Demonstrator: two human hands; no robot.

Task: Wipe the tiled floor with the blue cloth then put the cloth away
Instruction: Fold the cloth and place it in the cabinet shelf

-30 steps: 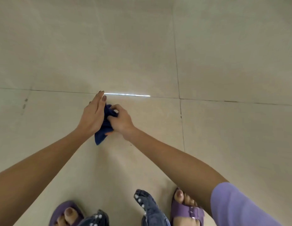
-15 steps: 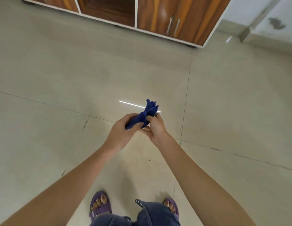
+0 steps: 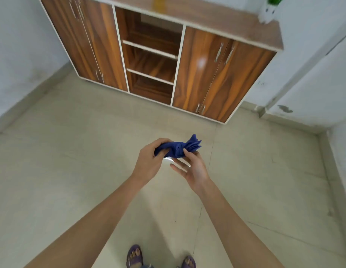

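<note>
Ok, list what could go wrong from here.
The cloth is only loosely bunched between the left hand and right hand, its loose end sticking out; it could unravel or drop onto the floor. On the cupboard only the middle shelves are open; a shut door would need a free hand.

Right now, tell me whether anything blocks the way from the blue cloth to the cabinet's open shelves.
Nothing visible does. The left hand and right hand hold the blue cloth over the tiled floor; no object shows between it and the cabinet, whose middle shelves are doorless.
</note>
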